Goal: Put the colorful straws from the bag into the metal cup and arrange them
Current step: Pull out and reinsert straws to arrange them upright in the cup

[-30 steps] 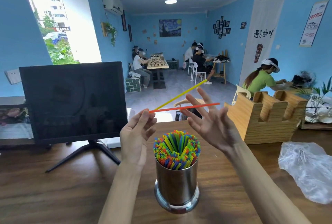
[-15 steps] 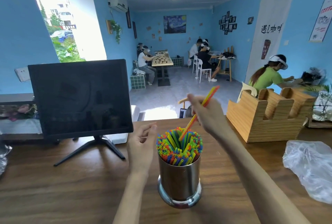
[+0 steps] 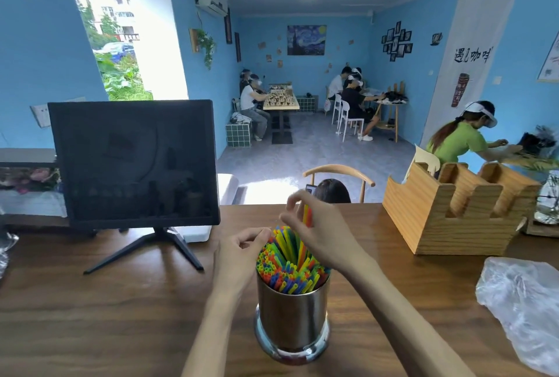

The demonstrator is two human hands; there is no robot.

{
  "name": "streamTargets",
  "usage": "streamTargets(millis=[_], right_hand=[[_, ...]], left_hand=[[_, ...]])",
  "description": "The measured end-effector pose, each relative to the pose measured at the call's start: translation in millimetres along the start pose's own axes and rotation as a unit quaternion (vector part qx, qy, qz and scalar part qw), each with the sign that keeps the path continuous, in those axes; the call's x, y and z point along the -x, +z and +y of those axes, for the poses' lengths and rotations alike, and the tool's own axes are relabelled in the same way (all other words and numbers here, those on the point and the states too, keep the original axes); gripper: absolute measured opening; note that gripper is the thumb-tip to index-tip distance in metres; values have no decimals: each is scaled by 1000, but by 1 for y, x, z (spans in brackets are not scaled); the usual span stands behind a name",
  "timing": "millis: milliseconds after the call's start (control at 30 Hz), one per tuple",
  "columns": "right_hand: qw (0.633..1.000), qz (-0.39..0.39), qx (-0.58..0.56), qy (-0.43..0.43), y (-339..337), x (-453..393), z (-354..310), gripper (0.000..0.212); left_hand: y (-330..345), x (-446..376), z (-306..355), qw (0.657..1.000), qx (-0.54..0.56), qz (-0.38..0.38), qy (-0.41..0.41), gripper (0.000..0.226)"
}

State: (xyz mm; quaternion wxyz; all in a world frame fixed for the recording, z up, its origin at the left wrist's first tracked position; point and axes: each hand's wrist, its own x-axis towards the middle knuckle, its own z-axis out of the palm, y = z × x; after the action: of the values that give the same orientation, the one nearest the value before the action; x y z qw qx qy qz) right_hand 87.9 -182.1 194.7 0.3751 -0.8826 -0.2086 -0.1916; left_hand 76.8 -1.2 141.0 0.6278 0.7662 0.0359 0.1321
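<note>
Right grip (image 3: 320,234) is pinching two straws, one yellow and one orange (image 3: 306,216), between thumb and fingers, and their lower ends are already down among the bundle of colorful straws (image 3: 287,264) that fills the metal cup (image 3: 292,316). My left hand (image 3: 239,252) sits just beside the cup's left rim with the fingers loosely curled; I see nothing held in it, and the fingertips are close to the outermost straws, though I cannot tell whether they touch.

I see the cup standing upright on the wooden table (image 3: 106,316), near my edge of it and roughly centred between my forearms. To its left the tabletop lies bare up to the legs of the monitor stand (image 3: 145,249), with the dark monitor (image 3: 133,161) above. To its right there is a stretch of bare wood, then the crumpled plastic bag (image 3: 523,310) lying near the right edge, well apart from the cup. I see a wooden holder (image 3: 450,213) with notched compartments at the far right of the table, close to its back edge. Behind the back edge I see a chair back (image 3: 338,170) and a dark-haired head just beyond the right hand.
</note>
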Motion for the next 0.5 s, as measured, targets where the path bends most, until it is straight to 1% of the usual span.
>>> streamTargets(millis=[33,67,100,133,167,200,233,267,333,367,400,433,500], right_hand=[[995,-62,73,17,1,-2,2,21],[987,-102,121,36,1,-2,3,27],[984,-116,124,49,1,-2,4,34],[990,-102,82,49,-1,-1,4,41],[997,-68,20,34,-3,1,2,45],[999,-32,-14,9,-3,2,2,43],[999,-21,-10,-21,-3,3,3,36],[997,-49,35,-40,-4,2,3,30],[973,-171,147,-41,-3,4,4,35],[965,-208,159,-25,-3,5,6,39],[968,-211,137,-12,-5,4,8,39],[978,-190,90,-10,-8,5,8,38],[994,-107,-23,-3,-13,7,6,30]], left_hand=[[0,1,1,1000,-4,-5,3,13],[-1,2,2,1000,-8,-9,8,12],[-2,3,3,1000,-12,-11,14,11],[-3,4,5,1000,-16,-11,22,10],[-3,4,7,999,-22,-5,33,10],[-4,5,10,998,-28,3,48,9],[-4,5,13,997,-31,12,68,9],[-4,6,17,995,-34,23,89,8],[-5,6,25,989,-51,45,128,8],[-5,7,29,986,-55,56,147,9],[-5,8,34,983,-48,69,164,9],[-6,10,39,980,-31,79,180,8],[-8,15,52,972,9,94,216,10]])
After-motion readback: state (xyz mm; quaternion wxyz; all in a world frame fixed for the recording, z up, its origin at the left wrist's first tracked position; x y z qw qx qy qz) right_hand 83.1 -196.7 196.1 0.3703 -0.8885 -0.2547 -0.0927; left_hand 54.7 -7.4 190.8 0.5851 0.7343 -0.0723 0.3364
